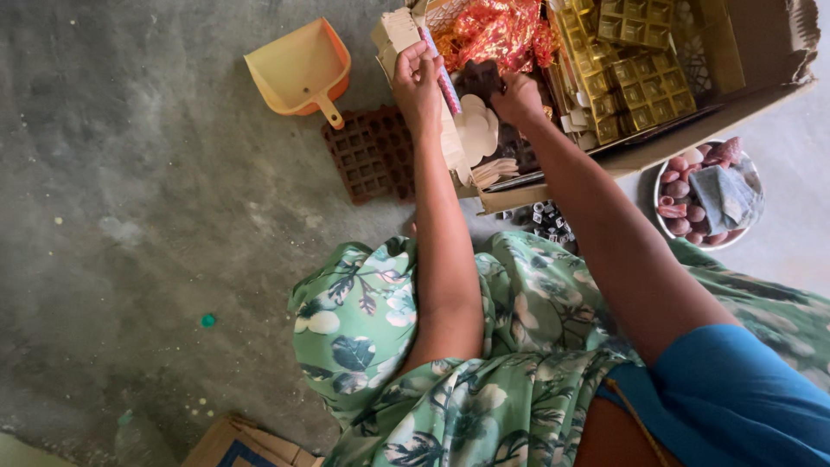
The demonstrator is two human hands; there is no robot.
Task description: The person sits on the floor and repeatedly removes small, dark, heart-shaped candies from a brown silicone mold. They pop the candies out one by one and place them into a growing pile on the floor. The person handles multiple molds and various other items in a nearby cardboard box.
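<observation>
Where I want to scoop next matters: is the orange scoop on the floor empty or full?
Empty. The orange scoop lies mouth up on the grey floor, its bare inside showing.

Both arms stretched fwd, roughly parallel, elbows nearly straight. Left hand [418,79] raised a bit, fingers curled in a pinch grip, thumb on top. Right hand [519,97] lower, palm down, fingers bent & tucked under, knuckles up. Right upper arm in blue sleeve.

A scoop [298,69] and mould tray [372,154] lie left of the cardboard box [657,143]; a bowl [662,177] sits right.
</observation>
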